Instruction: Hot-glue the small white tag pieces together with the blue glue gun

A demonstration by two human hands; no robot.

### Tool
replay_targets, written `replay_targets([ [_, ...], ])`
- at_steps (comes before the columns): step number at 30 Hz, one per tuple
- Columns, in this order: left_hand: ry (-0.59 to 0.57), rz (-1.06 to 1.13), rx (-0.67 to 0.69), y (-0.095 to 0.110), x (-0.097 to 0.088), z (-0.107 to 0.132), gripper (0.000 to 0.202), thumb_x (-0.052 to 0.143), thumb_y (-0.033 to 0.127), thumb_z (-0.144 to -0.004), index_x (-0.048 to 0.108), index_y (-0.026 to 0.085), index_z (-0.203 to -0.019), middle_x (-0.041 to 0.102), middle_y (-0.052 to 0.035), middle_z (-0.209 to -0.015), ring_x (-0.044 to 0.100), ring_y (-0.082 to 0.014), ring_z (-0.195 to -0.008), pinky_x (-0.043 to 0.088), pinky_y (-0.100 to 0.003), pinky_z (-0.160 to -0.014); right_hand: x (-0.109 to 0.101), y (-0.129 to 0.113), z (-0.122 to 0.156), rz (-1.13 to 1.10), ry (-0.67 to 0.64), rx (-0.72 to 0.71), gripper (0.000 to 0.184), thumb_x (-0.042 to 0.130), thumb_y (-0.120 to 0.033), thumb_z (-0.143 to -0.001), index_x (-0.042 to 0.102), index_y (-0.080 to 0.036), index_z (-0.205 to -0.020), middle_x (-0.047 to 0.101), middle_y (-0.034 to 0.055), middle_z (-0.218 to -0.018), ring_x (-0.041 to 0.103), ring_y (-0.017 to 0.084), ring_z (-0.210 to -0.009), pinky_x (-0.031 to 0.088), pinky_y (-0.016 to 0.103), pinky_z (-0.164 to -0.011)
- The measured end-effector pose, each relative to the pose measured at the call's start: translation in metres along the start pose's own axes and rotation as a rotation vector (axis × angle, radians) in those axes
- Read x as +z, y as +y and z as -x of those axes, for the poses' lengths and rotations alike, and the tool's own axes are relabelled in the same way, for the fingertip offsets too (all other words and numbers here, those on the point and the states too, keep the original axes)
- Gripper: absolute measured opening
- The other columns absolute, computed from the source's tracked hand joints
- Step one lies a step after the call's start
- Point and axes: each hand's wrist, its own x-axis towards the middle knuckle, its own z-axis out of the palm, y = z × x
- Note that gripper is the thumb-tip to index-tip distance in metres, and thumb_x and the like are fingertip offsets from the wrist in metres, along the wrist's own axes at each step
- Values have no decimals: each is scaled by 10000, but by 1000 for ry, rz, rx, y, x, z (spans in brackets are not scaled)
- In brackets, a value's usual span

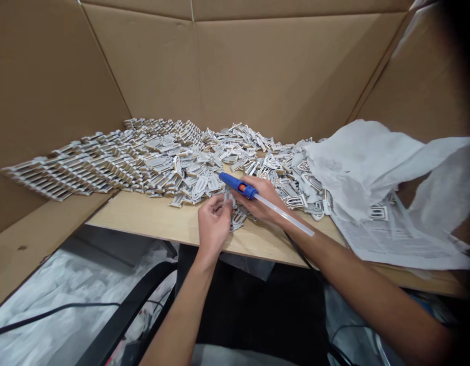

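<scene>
My right hand (263, 199) grips a blue glue gun (238, 185) with an orange band, and a clear glue stick (284, 216) sticks out of its back toward me. The gun's tip points left over the pile. My left hand (214, 222) is closed in a pinch on a small white cut-out piece (227, 199), held just under the gun's nozzle. Both hands work above the front edge of a wooden table (151, 218). A black cord (299, 251) runs down from the gun along my right forearm.
Several white cut-out pieces lie in a loose heap (257, 152) behind my hands, and rows of stacked pieces (97, 162) spread to the left. Crumpled white paper and newspaper (375, 173) cover the table's right side. Cardboard walls (227, 66) enclose the back and sides.
</scene>
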Motion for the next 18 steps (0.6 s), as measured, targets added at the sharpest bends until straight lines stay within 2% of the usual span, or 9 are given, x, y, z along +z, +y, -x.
replay_targets([
  [4, 16, 34, -31, -3, 0, -2, 220, 776, 331, -791, 688, 150, -878, 722, -52, -785, 685, -162, -660, 528, -252, -650, 4, 1, 1, 43, 115, -20, 260, 635, -417, -945, 524, -206, -841, 561, 5, -805, 477, 147, -699, 340, 278, -656],
  [7, 48, 89, -76, -4, 0, -3, 253, 801, 331, -763, 640, 167, -870, 678, -5, -720, 688, -158, -631, 517, -240, -624, 3, -1, 0, 37, 148, 9, 324, 654, -475, -939, 511, -207, -825, 550, 5, -798, 471, 151, -705, 343, 285, -658],
  [10, 72, 220, -98, -2, 0, -4, 368, 849, 311, -713, 607, 185, -961, 657, 34, -722, 679, -141, -611, 530, -240, -639, -2, -3, -2, -16, 128, 75, 398, 650, -543, -937, 512, -208, -770, 535, -4, -751, 454, 145, -668, 349, 293, -646],
  [13, 65, 309, -121, 2, 1, -4, 491, 892, 297, -665, 586, 187, -1033, 678, 26, -778, 688, -142, -631, 540, -243, -651, -7, -6, -2, -53, 90, 115, 424, 665, -587, -917, 539, -212, -763, 526, -10, -714, 445, 140, -641, 355, 301, -632],
  [18, 63, 325, -117, 6, 0, -4, 431, 901, 295, -664, 599, 168, -943, 670, 15, -786, 683, -130, -642, 542, -234, -669, -14, -9, -1, -50, 4, 197, 490, 659, -656, -889, 519, -217, -723, 514, -9, -668, 445, 139, -613, 347, 311, -587],
])
